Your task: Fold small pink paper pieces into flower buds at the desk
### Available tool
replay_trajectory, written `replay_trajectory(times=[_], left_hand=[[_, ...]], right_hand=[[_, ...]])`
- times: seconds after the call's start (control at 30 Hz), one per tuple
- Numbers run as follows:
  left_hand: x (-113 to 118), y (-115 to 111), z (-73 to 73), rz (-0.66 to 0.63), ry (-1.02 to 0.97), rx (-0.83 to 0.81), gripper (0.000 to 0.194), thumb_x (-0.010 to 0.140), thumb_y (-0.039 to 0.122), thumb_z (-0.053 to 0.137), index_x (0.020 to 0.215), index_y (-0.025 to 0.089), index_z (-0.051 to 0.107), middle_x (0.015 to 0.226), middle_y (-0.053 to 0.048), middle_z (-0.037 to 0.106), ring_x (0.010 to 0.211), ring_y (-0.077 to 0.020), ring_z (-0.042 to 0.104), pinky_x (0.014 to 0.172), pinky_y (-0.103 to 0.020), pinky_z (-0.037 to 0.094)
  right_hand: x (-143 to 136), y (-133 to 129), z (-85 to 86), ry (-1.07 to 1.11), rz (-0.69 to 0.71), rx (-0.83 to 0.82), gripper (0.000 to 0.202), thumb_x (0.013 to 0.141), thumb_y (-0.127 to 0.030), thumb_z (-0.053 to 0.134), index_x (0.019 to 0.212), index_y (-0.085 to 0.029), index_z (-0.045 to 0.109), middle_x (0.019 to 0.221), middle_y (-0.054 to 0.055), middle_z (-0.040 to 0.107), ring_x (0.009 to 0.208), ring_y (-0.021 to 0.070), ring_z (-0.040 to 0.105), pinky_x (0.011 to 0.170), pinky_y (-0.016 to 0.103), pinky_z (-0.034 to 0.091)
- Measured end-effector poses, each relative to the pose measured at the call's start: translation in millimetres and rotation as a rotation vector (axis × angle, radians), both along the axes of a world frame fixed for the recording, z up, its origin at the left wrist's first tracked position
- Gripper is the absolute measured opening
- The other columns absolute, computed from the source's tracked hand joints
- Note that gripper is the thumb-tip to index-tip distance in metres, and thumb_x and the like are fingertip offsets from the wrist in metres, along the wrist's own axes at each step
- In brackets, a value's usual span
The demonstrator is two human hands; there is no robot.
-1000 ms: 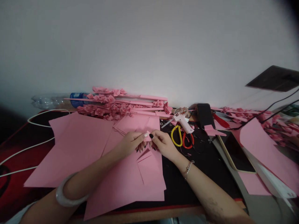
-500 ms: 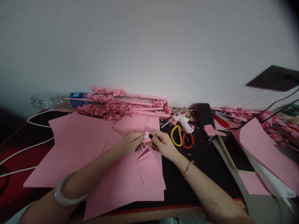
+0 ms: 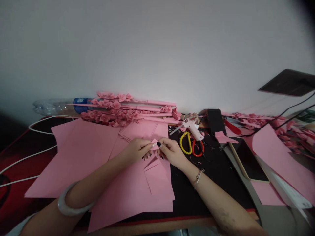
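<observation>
Between my two hands is a small folded piece of pink paper (image 3: 155, 147). My left hand (image 3: 137, 150) pinches its left side with thumb and fingers. On the other side, my right hand (image 3: 171, 151) grips it, the dark-nailed thumb pressed near the top beside the left thumb. Fingers of both hands curl beneath and partly hide the paper. Just below lie small cut pink paper pieces (image 3: 159, 177), resting on large pink sheets (image 3: 123, 200). Another wide pink sheet (image 3: 83, 154) spreads to the left of my hands.
Scissors with yellow and red handles (image 3: 186, 143) and a white glue gun (image 3: 193, 128) lie right of my hands. Behind are pink paper flowers (image 3: 123, 114) and a clear bottle (image 3: 54, 106). Phones (image 3: 249, 160) (image 3: 215, 120) lie to the right; a white cable (image 3: 29, 158) loops at left.
Both thumbs have shifted very slightly on the folded paper. Everything else stays where it was.
</observation>
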State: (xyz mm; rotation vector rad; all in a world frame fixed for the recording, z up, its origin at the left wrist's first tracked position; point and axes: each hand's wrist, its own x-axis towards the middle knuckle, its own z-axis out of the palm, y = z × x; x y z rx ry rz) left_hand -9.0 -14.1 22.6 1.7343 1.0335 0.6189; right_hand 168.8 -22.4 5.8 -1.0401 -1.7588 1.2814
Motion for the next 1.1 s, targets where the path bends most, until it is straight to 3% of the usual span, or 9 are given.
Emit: replay_trajectory(times=[0.27,0.43,0.77,1.1], left_hand=[[-2.6,2.9,-6.2,0.003,-0.051,-0.055,0.025,0.079,0.028,0.055,0.057,0.014,0.054,0.052,0.002,0.057,0.05,-0.0094,0.054,0.051,-0.02,0.04],[-1.4,3.5,-4.8,-0.002,-0.084,-0.13,0.026,0.079,0.026,0.056,0.056,0.013,0.054,0.051,0.0,0.059,0.048,-0.0095,0.056,0.05,-0.02,0.042],[-2.2,3.5,-3.4,-0.073,-0.174,-0.125,0.028,0.083,0.029,0.051,0.063,0.012,0.06,0.053,-0.001,0.06,0.05,-0.0099,0.056,0.052,-0.02,0.044],[-1.2,2.7,-5.4,-0.005,-0.144,-0.045,0.03,0.085,0.031,0.044,0.063,0.013,0.055,0.056,0.001,0.056,0.047,-0.009,0.053,0.05,-0.021,0.043]], right_hand=[[0.3,0.3,-1.1,-0.015,-0.015,0.007,0.029,0.09,-0.037,0.041,0.073,-0.016,0.051,0.056,-0.002,0.052,0.043,0.0067,0.043,0.042,0.018,0.033],[0.2,0.2,-1.3,-0.053,-0.007,0.027,0.028,0.091,-0.034,0.041,0.072,-0.016,0.051,0.056,-0.002,0.053,0.044,0.0069,0.043,0.042,0.018,0.034],[0.0,-0.2,2.6,-0.117,0.0,0.122,0.026,0.091,-0.027,0.04,0.071,-0.017,0.051,0.056,-0.002,0.053,0.046,0.0077,0.045,0.047,0.019,0.037],[-0.1,-0.4,0.7,-0.107,-0.049,0.113,0.026,0.091,-0.028,0.038,0.07,-0.017,0.049,0.057,-0.002,0.052,0.046,0.0074,0.043,0.047,0.018,0.036]])
